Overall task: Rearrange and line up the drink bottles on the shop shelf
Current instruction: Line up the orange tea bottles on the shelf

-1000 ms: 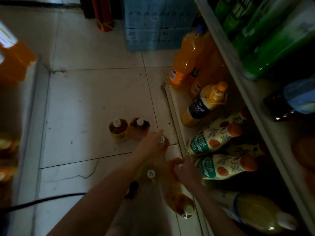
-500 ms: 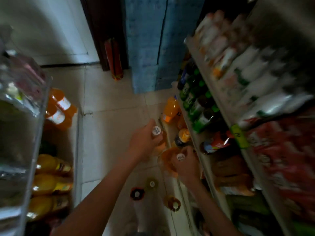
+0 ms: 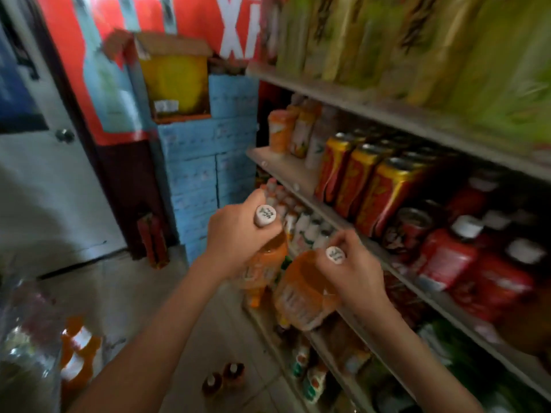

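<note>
Now that both are lifted off the floor [image 3: 134, 293], the left hand [image 3: 235, 234] grips the left bottle [image 3: 265, 263], the right hand [image 3: 354, 269] the right bottle [image 3: 301, 290], just in front of the can shelf [image 3: 280, 162]. Shelving looks next.

The orange bottles [image 3: 301, 293] are clear, glossy plastic, with smooth white plastic caps [image 3: 264, 215]. The cans [image 3: 387, 192] look like shiny metal. The box [image 3: 174, 76] is matt cardboard, and the floor [image 3: 128, 293] is smooth tile with a dull sheen.
</note>
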### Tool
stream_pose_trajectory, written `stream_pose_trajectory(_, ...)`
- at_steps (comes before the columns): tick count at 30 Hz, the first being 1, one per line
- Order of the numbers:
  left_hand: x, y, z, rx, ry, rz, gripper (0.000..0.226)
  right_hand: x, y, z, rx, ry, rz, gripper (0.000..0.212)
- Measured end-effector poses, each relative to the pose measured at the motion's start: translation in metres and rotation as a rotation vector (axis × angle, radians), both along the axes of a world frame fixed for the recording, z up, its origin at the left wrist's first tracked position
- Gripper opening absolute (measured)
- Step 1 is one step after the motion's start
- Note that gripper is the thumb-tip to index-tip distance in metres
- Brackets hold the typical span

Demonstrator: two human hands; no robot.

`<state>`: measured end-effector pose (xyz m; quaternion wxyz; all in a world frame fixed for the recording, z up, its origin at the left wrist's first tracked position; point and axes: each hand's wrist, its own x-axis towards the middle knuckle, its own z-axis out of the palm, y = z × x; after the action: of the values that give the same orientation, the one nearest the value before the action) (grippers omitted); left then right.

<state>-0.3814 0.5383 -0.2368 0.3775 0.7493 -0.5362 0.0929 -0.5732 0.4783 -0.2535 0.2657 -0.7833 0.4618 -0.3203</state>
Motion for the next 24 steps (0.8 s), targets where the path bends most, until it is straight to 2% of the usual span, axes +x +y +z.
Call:
stream_pose_trajectory(4, -0.036, 0.007, 0.071, -0.201, -0.110, -0.098, 0.031, -0.042, 0.018, 0.075, -0.163, -0.140, -0.069, 0.026)
stream_pose_trajectory(9, -0.088, 0.022, 0.152, -0.446, -0.016, -0.319, 0.029, -0.108, 0.037, 0.160, -0.293, -0.188, -0.111, 0.025)
stream_pose_trajectory(14, -0.158, 0.022, 0.223, -0.509, 0.023, -0.575, 0.034, -0.184, 0.059, 0.234, -0.335, -0.161, -0.095, 0.014)
stream_pose_trajectory(17, -0.195, 0.014, 0.255, -0.551, 0.056, -0.650, 0.032, -0.221, 0.071, 0.270, -0.306, -0.147, -0.124, 0.011)
stream_pose_trajectory(24, -0.270, -0.012, 0.321, -0.616, 0.122, -0.728, 0.033, -0.290, 0.080, 0.341, -0.353, -0.051, -0.259, 0.023)
